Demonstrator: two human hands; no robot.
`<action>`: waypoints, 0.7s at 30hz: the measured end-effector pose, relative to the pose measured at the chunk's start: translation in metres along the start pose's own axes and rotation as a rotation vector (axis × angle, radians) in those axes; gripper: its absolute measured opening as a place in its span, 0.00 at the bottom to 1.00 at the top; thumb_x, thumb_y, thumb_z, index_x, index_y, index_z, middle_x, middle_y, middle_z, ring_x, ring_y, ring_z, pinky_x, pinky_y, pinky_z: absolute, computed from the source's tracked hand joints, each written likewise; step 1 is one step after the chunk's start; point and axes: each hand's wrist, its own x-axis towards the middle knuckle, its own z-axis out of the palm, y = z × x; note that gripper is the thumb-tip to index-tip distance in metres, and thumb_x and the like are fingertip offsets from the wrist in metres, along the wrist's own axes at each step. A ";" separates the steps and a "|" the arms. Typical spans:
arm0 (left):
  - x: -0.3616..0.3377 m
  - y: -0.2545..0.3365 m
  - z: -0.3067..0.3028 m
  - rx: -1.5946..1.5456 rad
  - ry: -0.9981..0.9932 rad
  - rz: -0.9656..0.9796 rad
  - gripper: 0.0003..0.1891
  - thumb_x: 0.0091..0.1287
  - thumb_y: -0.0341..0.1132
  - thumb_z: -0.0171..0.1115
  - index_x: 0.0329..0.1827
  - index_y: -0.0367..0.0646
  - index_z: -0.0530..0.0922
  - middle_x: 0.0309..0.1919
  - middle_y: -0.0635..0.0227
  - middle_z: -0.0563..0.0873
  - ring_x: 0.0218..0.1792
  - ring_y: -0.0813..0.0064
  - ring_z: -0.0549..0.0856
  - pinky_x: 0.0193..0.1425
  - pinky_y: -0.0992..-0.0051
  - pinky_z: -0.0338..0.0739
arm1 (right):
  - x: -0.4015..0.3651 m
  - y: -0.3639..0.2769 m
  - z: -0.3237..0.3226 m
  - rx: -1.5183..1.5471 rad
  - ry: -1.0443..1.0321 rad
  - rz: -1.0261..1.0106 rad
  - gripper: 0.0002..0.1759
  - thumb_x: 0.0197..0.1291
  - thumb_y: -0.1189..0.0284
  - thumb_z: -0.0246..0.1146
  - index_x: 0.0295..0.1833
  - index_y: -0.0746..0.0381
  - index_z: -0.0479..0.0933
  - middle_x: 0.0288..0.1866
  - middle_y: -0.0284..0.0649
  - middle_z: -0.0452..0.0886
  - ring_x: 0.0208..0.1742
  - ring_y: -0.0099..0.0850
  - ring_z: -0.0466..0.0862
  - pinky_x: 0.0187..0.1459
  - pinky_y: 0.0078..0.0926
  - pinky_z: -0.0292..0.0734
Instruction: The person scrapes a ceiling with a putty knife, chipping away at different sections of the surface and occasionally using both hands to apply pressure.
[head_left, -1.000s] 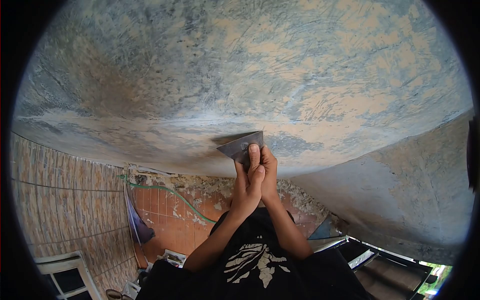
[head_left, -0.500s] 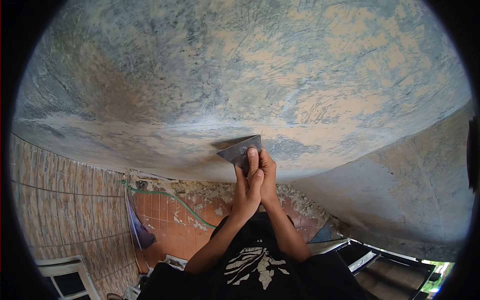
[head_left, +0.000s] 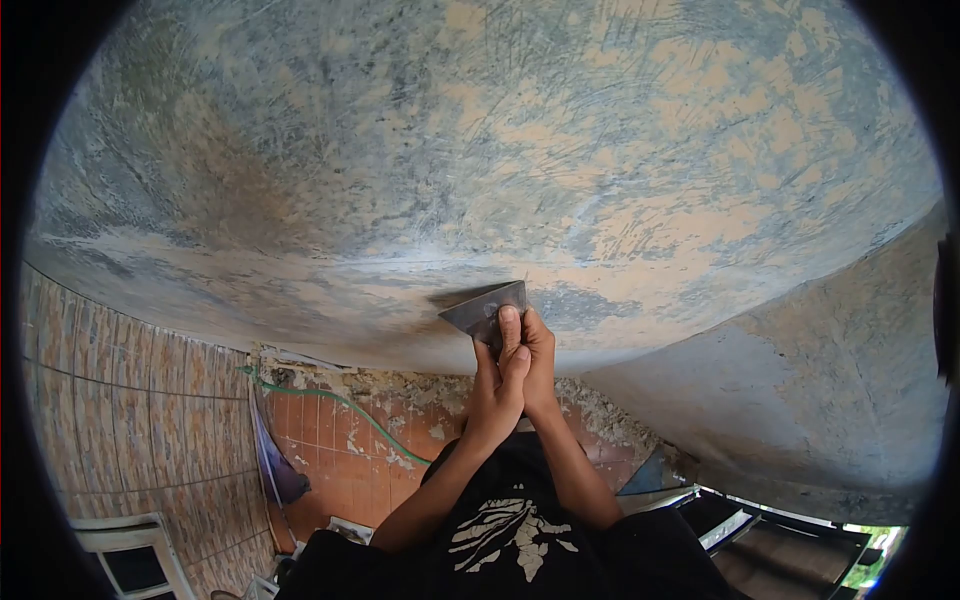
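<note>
My right hand (head_left: 540, 365) is closed round a scraper (head_left: 488, 310), its thumb pressed flat on the dark metal blade. Wrapped beside it at the lower end, my left hand (head_left: 493, 395) is also closed, with its thumb lying against the right hand. The scraper's handle is hidden by the fingers. The wide blade edge faces up and left, at or very near the patchy grey and beige wall (head_left: 680, 235). A dark shadow falls on the wall left of the blade.
Debris lies along the foot of the wall on the reddish tiled floor (head_left: 340, 450). A green hose (head_left: 345, 402) crosses it. Striped tiles (head_left: 140, 400) cover the left wall, and a bare grey wall (head_left: 780, 380) stands at the right. A dark framed object (head_left: 790, 555) is at lower right.
Both hands and the scraper have shifted slightly down, a little lower on the wall. The grip looks the same. The whole view has also moved a little.
</note>
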 end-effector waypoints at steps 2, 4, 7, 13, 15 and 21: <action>-0.002 -0.005 -0.001 -0.032 0.006 -0.004 0.30 0.71 0.38 0.46 0.72 0.39 0.46 0.67 0.53 0.60 0.67 0.63 0.63 0.69 0.69 0.57 | -0.005 0.005 -0.003 -0.047 0.019 -0.004 0.12 0.70 0.67 0.52 0.41 0.65 0.73 0.26 0.30 0.73 0.31 0.16 0.66 0.30 0.18 0.65; -0.002 0.014 -0.002 -0.057 -0.017 -0.074 0.30 0.71 0.38 0.46 0.72 0.38 0.46 0.67 0.54 0.61 0.68 0.63 0.63 0.69 0.68 0.56 | -0.004 -0.008 -0.005 0.000 0.003 0.048 0.12 0.70 0.67 0.52 0.41 0.64 0.73 0.26 0.29 0.73 0.31 0.16 0.66 0.30 0.18 0.65; 0.002 0.010 -0.002 -0.028 -0.023 -0.040 0.30 0.71 0.37 0.46 0.72 0.38 0.47 0.66 0.55 0.62 0.68 0.64 0.63 0.69 0.68 0.56 | 0.000 -0.008 0.000 0.045 0.022 -0.002 0.12 0.70 0.66 0.53 0.40 0.64 0.74 0.26 0.28 0.72 0.31 0.15 0.65 0.30 0.17 0.64; -0.001 0.007 -0.004 -0.062 -0.030 -0.049 0.29 0.71 0.37 0.47 0.71 0.38 0.49 0.65 0.54 0.63 0.66 0.65 0.64 0.68 0.69 0.57 | -0.004 -0.005 -0.003 0.044 0.003 0.070 0.12 0.70 0.67 0.53 0.39 0.65 0.73 0.24 0.28 0.71 0.29 0.15 0.65 0.27 0.18 0.62; -0.005 0.005 -0.005 -0.034 -0.024 -0.035 0.29 0.71 0.38 0.47 0.70 0.38 0.49 0.64 0.54 0.63 0.66 0.66 0.64 0.68 0.69 0.57 | -0.004 0.000 -0.001 0.030 0.021 0.038 0.12 0.70 0.67 0.53 0.39 0.65 0.73 0.24 0.28 0.71 0.28 0.15 0.64 0.27 0.18 0.62; -0.001 0.008 -0.003 -0.061 -0.011 -0.047 0.29 0.71 0.38 0.47 0.71 0.38 0.49 0.64 0.54 0.63 0.66 0.65 0.65 0.68 0.69 0.57 | -0.004 0.000 0.001 0.018 0.048 0.011 0.12 0.70 0.67 0.53 0.40 0.65 0.74 0.24 0.29 0.72 0.28 0.15 0.65 0.27 0.19 0.63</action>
